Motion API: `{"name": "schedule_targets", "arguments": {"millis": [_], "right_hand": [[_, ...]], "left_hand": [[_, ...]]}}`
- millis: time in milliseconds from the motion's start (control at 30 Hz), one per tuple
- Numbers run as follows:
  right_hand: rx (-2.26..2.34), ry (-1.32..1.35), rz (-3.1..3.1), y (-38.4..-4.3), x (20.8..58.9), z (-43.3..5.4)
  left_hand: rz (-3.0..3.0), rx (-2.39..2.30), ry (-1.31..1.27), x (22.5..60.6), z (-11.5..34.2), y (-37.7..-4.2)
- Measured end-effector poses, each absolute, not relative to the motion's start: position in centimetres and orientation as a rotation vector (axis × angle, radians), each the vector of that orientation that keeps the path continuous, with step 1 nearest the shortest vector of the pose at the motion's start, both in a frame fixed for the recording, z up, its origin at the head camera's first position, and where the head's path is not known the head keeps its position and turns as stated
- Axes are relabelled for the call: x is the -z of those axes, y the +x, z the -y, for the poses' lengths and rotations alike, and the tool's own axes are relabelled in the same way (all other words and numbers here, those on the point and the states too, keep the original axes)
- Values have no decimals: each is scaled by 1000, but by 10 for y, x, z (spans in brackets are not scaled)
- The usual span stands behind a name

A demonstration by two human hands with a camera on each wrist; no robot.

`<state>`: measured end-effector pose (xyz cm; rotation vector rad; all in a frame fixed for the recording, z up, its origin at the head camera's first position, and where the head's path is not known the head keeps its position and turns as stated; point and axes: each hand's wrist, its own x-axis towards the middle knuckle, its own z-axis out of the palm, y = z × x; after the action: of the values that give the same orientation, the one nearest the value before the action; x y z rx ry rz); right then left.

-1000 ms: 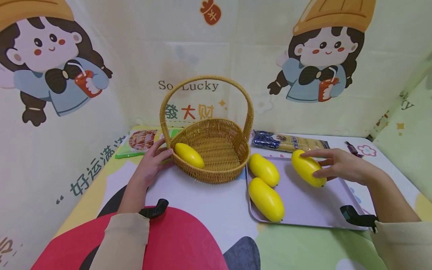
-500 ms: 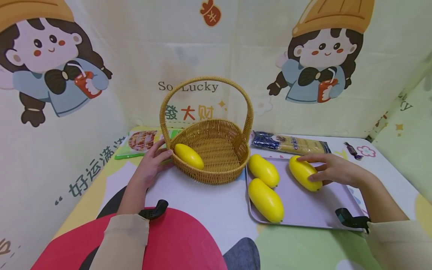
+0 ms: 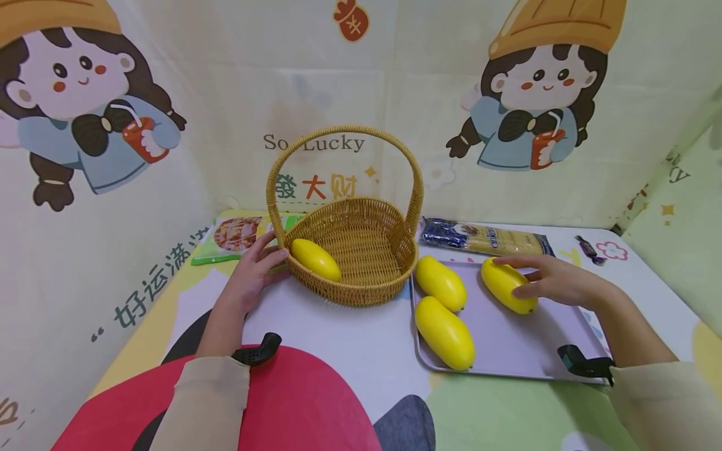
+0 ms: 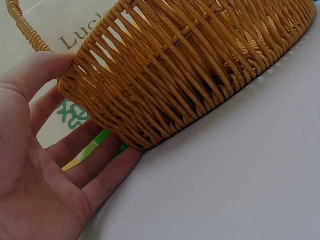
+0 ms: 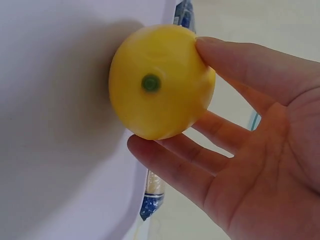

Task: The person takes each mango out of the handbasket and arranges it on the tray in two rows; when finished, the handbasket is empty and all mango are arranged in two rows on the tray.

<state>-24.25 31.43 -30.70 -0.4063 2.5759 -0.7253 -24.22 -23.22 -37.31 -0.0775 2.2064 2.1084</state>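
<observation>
My right hand (image 3: 564, 280) holds a yellow mango (image 3: 504, 285) over the back of the lilac tray (image 3: 524, 357), thumb on one side and fingers on the other. In the right wrist view, that mango (image 5: 155, 90) shows a green stem spot at its near end. Whether it touches the tray is hard to tell. Two more mangoes, one behind (image 3: 442, 283) and one in front (image 3: 445, 334), lie along the tray's left side. My left hand (image 3: 255, 272) grips the left end of a wicker basket (image 3: 361, 294), thumb at the rim (image 4: 67, 67). One mango (image 3: 316, 260) lies inside the basket, at its left.
A green and white food packet (image 3: 225, 241) lies behind my left hand. Behind the tray are a blue and gold pasta packet (image 3: 479, 237) and a small dark wrapped sweet (image 3: 589, 249). The basket's tall handle (image 3: 352, 130) arches upward. Patterned cloth hangs behind the table.
My right hand has moved a little left with the mango, which dipped and then rose slightly. The left hand and basket have stayed in place.
</observation>
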Motion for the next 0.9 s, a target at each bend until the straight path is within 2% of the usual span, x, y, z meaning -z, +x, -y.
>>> {"name": "schedule_targets", "arguments": {"millis": [900], "right_hand": [[667, -409, -2651, -238, 293, -304]], "left_hand": [[-2219, -2105, -74, 374, 232, -242]]}}
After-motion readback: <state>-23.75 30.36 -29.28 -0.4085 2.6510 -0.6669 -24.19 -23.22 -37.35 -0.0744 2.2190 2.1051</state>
